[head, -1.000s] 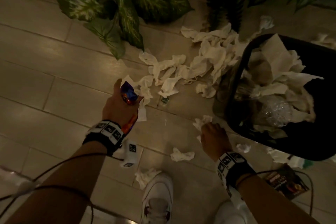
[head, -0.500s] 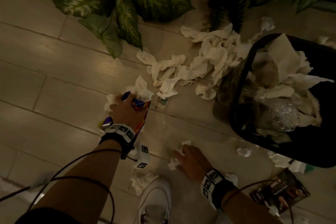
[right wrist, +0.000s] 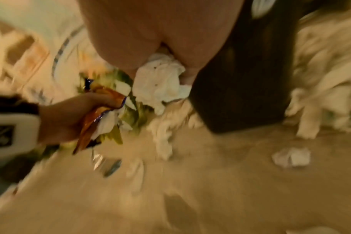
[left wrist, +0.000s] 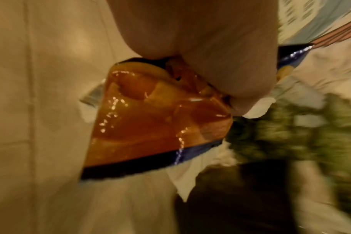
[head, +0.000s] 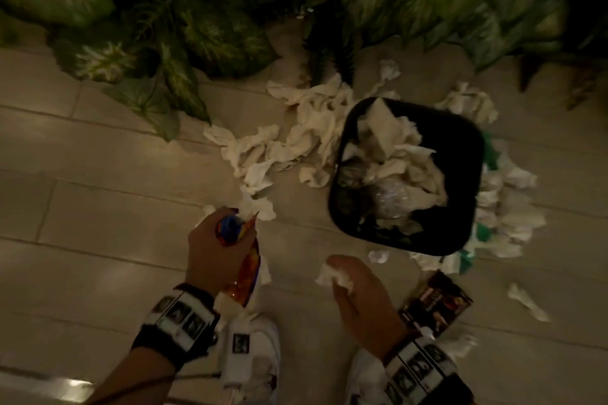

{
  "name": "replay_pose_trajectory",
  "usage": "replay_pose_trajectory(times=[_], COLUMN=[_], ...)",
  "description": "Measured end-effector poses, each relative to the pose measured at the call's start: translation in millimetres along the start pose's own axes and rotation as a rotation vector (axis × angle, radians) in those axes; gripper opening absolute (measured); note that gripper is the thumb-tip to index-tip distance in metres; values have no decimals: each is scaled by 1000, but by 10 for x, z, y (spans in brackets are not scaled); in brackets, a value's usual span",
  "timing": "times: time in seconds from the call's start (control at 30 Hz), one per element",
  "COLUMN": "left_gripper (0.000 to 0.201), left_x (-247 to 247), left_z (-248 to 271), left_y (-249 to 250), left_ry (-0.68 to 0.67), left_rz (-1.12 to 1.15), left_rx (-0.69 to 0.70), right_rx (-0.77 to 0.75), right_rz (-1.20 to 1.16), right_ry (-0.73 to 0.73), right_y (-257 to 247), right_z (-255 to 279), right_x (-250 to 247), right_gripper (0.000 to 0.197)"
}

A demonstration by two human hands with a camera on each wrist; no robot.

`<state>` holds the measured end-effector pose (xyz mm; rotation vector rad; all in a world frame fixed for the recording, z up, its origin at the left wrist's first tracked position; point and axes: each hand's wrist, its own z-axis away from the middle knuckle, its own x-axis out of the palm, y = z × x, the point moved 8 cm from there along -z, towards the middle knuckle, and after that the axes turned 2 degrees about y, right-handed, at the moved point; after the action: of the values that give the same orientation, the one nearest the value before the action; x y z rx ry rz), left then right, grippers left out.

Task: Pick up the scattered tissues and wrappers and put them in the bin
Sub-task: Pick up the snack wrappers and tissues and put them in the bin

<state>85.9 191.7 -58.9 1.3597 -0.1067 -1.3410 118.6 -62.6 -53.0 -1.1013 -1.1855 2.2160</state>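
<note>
Gripping orange wrapper (head: 245, 268) plus tissue in left hand (head: 214, 250), right hand (head: 358, 293) fingers pinching crumpled tissue (head: 334, 276), bin (head: 408, 240) centre-right.

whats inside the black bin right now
The black bin holds crumpled white tissues on top and a crinkled clear plastic piece lower down. Whatever lies beneath them, and the bin's bottom, is covered.

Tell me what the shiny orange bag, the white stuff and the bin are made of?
The orange and blue wrapper in the left hand looks like glossy plastic film: bright glints and sharp creases. The tissue in the right hand looks like soft matte paper, crumpled, with torn edges. The black bin is probably smooth plastic; the dim light leaves that open.
</note>
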Motion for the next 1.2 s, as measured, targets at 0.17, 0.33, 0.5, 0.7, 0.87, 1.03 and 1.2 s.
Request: replay_pose_trajectory(times=[0.17, 0.33, 0.5, 0.7, 0.87, 1.03, 1.2], left_gripper=[12, 20, 32, 23, 109, 93, 119], left_x=[55, 754, 1626, 2108, 2365, 2410, 2265], left_z=[328, 184, -163, -433, -575, -695, -629], left_y=[1575, 2363, 2372, 1866, 1508, 1693, 1906], left_ry=[-90, -194, -380, -542, -457, -434, -443], left_rz=[355, 356, 34, -263, -254, -504, -813], left_rx=[199, 202, 222, 103, -119, 61, 145], right_rx=[37, 115, 258, 339, 423, 255, 151], right_rz=[-59, -310, -106, -58, 76, 136, 2], right_ry=[515, 579, 558, 292, 199, 321, 536], right_y=[-472, -374, -63, 395, 463, 272, -78], right_z=[152, -180, -709, -932, -996, -953, -581], right_x=[-1389, -1856, -1847, -1481, -1340, -1501, -1919], right_gripper=[30, 38, 31, 37, 77, 68, 29])
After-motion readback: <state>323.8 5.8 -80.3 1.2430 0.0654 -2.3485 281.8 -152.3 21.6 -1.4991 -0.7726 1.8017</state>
